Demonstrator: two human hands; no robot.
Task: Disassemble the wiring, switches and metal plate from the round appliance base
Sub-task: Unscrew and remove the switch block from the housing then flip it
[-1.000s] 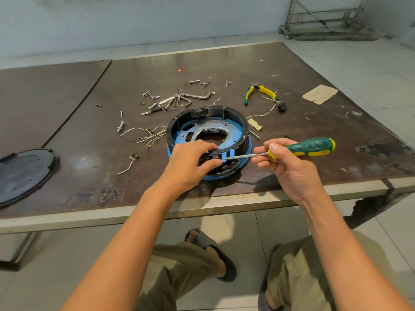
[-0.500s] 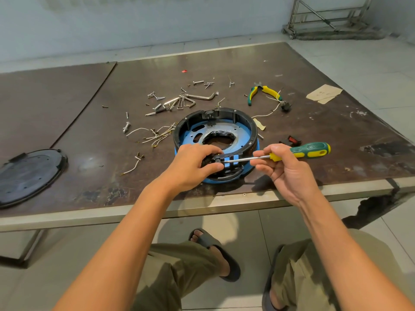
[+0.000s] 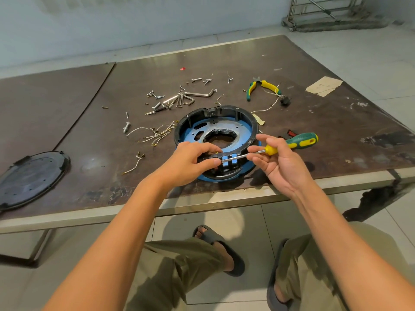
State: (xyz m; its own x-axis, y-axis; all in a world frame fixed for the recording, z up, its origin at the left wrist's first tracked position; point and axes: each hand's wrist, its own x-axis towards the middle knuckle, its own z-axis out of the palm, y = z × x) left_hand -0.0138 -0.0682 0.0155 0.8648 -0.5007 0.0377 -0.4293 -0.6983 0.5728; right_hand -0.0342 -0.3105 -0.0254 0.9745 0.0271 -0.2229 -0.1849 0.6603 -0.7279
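The left hand (image 3: 188,162) covers the near rim of the round base (image 3: 216,140), so whatever its fingertips pinch there is hidden, screwdriver (image 3: 289,144) tip included. The black lid (image 3: 31,178) is cut off at the left edge. The small screws (image 3: 157,95) are too tiny to tell apart.

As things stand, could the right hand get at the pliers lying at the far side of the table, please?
Probably not yet: the right hand is holding the screwdriver, so it would need freeing first. Otherwise the path past the round base to the pliers looks clear.
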